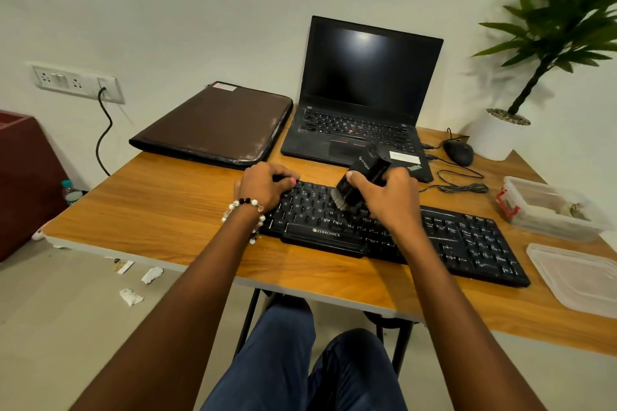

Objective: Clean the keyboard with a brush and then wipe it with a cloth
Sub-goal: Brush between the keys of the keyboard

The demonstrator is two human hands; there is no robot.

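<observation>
A black Zebronics keyboard lies across the wooden table in front of me. My right hand grips a black block-shaped brush, tilted, with its pale bristles down on the keys left of the keyboard's middle. My left hand grips the keyboard's far left corner, fingers curled over its back edge. No cloth is plainly in view.
An open black laptop and a closed brown laptop sleeve stand behind the keyboard. A mouse with coiled cable, a potted plant, a clear plastic box and its lid sit at the right.
</observation>
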